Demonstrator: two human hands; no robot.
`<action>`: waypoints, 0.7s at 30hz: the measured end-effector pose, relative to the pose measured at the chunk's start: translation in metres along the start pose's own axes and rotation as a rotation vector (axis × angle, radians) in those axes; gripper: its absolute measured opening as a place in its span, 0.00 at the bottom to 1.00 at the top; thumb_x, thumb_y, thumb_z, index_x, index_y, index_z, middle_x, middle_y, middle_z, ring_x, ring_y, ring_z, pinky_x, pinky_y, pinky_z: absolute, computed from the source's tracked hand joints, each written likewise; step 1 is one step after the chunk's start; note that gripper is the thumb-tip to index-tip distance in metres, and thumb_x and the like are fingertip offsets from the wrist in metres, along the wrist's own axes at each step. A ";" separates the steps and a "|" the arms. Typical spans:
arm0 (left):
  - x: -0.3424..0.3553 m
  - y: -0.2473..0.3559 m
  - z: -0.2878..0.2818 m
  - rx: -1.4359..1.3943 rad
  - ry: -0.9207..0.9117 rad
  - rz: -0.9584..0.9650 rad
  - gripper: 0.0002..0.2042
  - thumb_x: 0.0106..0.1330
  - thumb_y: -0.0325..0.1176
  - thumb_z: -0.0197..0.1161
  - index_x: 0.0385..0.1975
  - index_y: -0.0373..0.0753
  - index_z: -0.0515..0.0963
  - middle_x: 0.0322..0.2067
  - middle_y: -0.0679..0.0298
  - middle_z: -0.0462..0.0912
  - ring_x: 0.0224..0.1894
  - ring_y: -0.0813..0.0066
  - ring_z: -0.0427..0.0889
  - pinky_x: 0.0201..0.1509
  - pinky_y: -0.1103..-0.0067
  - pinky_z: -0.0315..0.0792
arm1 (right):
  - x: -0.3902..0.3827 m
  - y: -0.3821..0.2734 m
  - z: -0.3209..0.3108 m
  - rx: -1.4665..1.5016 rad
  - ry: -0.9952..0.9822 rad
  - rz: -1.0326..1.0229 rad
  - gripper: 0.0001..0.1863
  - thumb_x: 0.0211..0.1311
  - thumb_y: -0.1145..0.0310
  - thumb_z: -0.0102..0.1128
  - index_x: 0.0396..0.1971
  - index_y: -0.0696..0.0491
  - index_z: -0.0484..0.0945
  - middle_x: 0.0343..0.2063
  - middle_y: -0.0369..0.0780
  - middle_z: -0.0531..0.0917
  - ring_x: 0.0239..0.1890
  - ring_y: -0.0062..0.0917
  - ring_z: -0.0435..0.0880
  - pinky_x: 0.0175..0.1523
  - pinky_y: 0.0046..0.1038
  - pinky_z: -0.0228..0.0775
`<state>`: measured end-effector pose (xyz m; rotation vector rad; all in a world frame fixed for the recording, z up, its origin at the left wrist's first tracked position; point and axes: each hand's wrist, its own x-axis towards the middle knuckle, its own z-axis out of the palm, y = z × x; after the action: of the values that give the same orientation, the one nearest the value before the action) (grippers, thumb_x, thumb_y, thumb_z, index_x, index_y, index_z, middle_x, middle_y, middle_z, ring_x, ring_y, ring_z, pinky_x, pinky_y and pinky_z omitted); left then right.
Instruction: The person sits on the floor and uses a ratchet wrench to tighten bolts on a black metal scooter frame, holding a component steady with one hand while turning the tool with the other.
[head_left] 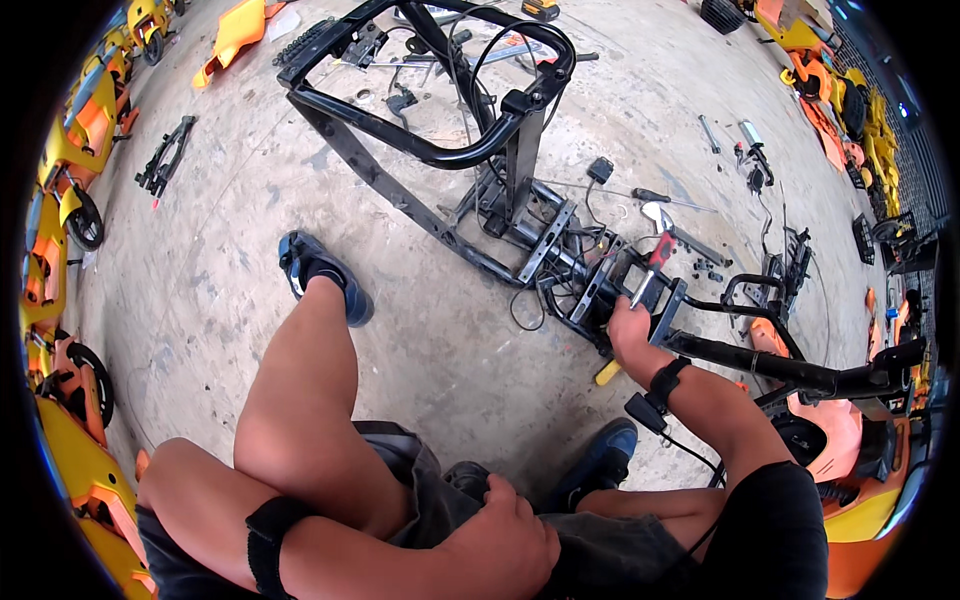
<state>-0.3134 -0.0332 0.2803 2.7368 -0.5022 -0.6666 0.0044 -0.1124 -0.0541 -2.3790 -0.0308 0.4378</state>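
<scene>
My right hand (630, 332) reaches to the middle of a black metal vehicle frame (440, 152). Its fingers close around the metal end of a red-handled tool (661, 250), which slants up and away over the frame's crossbars; its exact kind is unclear. Just below that hand a yellow handle (607, 373) pokes out beside the frame. My left hand (505, 545) rests on my lap over dark grey shorts (440, 495). Its fingers are curled and their tips are hidden, so anything inside them does not show.
Beyond the frame lie a screwdriver (655, 196), an adjustable wrench (690, 240) and small dark parts (708, 270). Black metal linkage (166, 160) lies far left. Yellow-orange scooters (75, 130) line the left side. A cable and black box (645, 412) hang near my right wrist.
</scene>
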 end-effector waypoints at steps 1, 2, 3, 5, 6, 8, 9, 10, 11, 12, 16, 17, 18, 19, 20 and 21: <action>-0.001 0.000 0.000 0.005 0.009 0.001 0.13 0.64 0.35 0.52 0.41 0.36 0.79 0.35 0.58 0.84 0.40 0.63 0.81 0.47 0.66 0.69 | -0.005 -0.001 0.001 0.024 0.021 0.051 0.20 0.63 0.56 0.54 0.31 0.62 0.77 0.29 0.54 0.82 0.37 0.51 0.82 0.46 0.42 0.71; -0.001 0.000 -0.001 0.016 0.020 0.008 0.13 0.64 0.35 0.53 0.42 0.36 0.79 0.35 0.59 0.84 0.40 0.63 0.81 0.47 0.66 0.69 | -0.003 0.002 0.000 -0.021 -0.027 -0.033 0.20 0.63 0.56 0.54 0.31 0.62 0.77 0.28 0.54 0.82 0.37 0.50 0.82 0.45 0.42 0.71; -0.001 0.000 -0.003 0.012 0.027 0.029 0.13 0.64 0.35 0.53 0.42 0.36 0.79 0.35 0.59 0.84 0.40 0.63 0.81 0.47 0.66 0.69 | -0.002 0.006 -0.001 -0.065 -0.075 -0.116 0.19 0.63 0.56 0.54 0.31 0.61 0.77 0.28 0.53 0.82 0.37 0.50 0.82 0.45 0.42 0.71; -0.001 -0.001 -0.006 0.003 0.036 0.063 0.13 0.64 0.35 0.53 0.42 0.36 0.79 0.34 0.59 0.84 0.40 0.64 0.81 0.46 0.67 0.69 | -0.013 -0.008 -0.012 -0.165 -0.230 -0.263 0.18 0.62 0.57 0.55 0.31 0.60 0.77 0.27 0.53 0.82 0.35 0.49 0.82 0.44 0.42 0.72; 0.000 -0.002 -0.007 -0.007 0.023 0.072 0.13 0.63 0.35 0.53 0.42 0.36 0.79 0.34 0.59 0.84 0.39 0.64 0.81 0.46 0.68 0.69 | -0.011 -0.009 -0.015 -0.217 -0.306 -0.357 0.17 0.63 0.58 0.56 0.30 0.59 0.76 0.25 0.51 0.81 0.32 0.46 0.81 0.41 0.40 0.72; 0.003 -0.004 -0.009 -0.026 -0.004 0.089 0.13 0.63 0.35 0.53 0.41 0.36 0.79 0.34 0.60 0.84 0.39 0.64 0.81 0.45 0.69 0.69 | -0.005 -0.010 -0.024 -0.318 -0.455 -0.547 0.15 0.63 0.60 0.57 0.29 0.59 0.75 0.21 0.48 0.79 0.26 0.38 0.80 0.37 0.37 0.72; 0.004 -0.003 -0.008 -0.039 -0.009 0.079 0.13 0.63 0.35 0.53 0.41 0.36 0.79 0.33 0.60 0.84 0.39 0.64 0.81 0.44 0.69 0.69 | -0.008 -0.016 -0.030 -0.365 -0.596 -0.661 0.14 0.62 0.60 0.58 0.29 0.58 0.74 0.22 0.49 0.80 0.28 0.41 0.81 0.38 0.38 0.72; 0.006 -0.003 -0.007 -0.052 -0.014 0.070 0.13 0.63 0.35 0.53 0.41 0.36 0.79 0.33 0.60 0.84 0.39 0.65 0.81 0.44 0.70 0.69 | -0.005 -0.013 -0.026 -0.459 -0.604 -0.851 0.15 0.61 0.60 0.59 0.28 0.58 0.75 0.23 0.50 0.80 0.29 0.44 0.81 0.38 0.39 0.72; 0.006 -0.003 -0.004 -0.067 -0.021 0.065 0.13 0.62 0.35 0.53 0.40 0.36 0.79 0.33 0.60 0.84 0.38 0.65 0.81 0.43 0.70 0.69 | -0.005 -0.017 -0.026 -0.479 -0.633 -0.864 0.15 0.61 0.60 0.59 0.28 0.58 0.75 0.24 0.51 0.80 0.29 0.45 0.81 0.38 0.39 0.72; 0.006 -0.003 -0.003 -0.044 0.004 0.054 0.13 0.63 0.35 0.53 0.40 0.36 0.79 0.33 0.60 0.84 0.38 0.65 0.81 0.43 0.70 0.68 | -0.005 -0.021 -0.027 -0.500 -0.662 -0.877 0.15 0.61 0.60 0.58 0.28 0.58 0.75 0.24 0.51 0.80 0.30 0.47 0.81 0.38 0.40 0.72; 0.006 -0.003 -0.001 -0.014 0.055 0.007 0.12 0.63 0.35 0.53 0.40 0.37 0.79 0.32 0.60 0.84 0.38 0.65 0.81 0.43 0.70 0.68 | -0.014 -0.031 -0.032 -0.403 -0.541 -0.573 0.18 0.63 0.57 0.55 0.30 0.59 0.77 0.26 0.53 0.82 0.33 0.50 0.82 0.40 0.43 0.73; 0.007 -0.003 -0.001 -0.025 0.053 -0.001 0.12 0.63 0.35 0.53 0.40 0.37 0.79 0.32 0.60 0.84 0.38 0.65 0.81 0.43 0.70 0.68 | -0.017 -0.021 -0.027 -0.319 -0.414 -0.493 0.18 0.63 0.56 0.55 0.31 0.59 0.77 0.26 0.53 0.82 0.33 0.50 0.82 0.40 0.43 0.73; 0.007 -0.003 -0.001 -0.030 0.029 -0.003 0.12 0.63 0.35 0.53 0.40 0.36 0.79 0.32 0.59 0.84 0.38 0.64 0.81 0.44 0.69 0.68 | -0.017 -0.011 -0.023 -0.239 -0.283 -0.409 0.18 0.63 0.56 0.54 0.32 0.60 0.77 0.26 0.53 0.82 0.33 0.50 0.82 0.40 0.43 0.73; 0.007 -0.001 -0.003 -0.035 0.006 -0.005 0.12 0.63 0.35 0.53 0.40 0.36 0.79 0.33 0.59 0.84 0.39 0.64 0.81 0.44 0.69 0.68 | -0.011 -0.002 -0.013 -0.191 -0.155 -0.275 0.19 0.63 0.56 0.53 0.33 0.60 0.77 0.26 0.54 0.82 0.33 0.50 0.82 0.42 0.43 0.73; 0.006 -0.001 -0.004 -0.041 -0.015 -0.007 0.13 0.63 0.35 0.52 0.40 0.36 0.79 0.33 0.59 0.84 0.39 0.64 0.81 0.45 0.69 0.68 | -0.009 -0.001 -0.009 -0.128 -0.099 -0.185 0.19 0.63 0.56 0.53 0.33 0.60 0.77 0.26 0.54 0.82 0.33 0.50 0.82 0.42 0.42 0.72; 0.005 0.000 -0.005 -0.031 -0.012 0.002 0.13 0.63 0.35 0.52 0.40 0.36 0.79 0.33 0.59 0.84 0.39 0.64 0.81 0.45 0.68 0.68 | -0.007 0.000 -0.005 -0.064 -0.044 -0.095 0.18 0.63 0.56 0.53 0.33 0.60 0.77 0.26 0.54 0.82 0.34 0.50 0.82 0.43 0.42 0.72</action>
<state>-0.3071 -0.0340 0.2827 2.7043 -0.4936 -0.6854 -0.0008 -0.1164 -0.0490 -2.4187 -0.1793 0.4493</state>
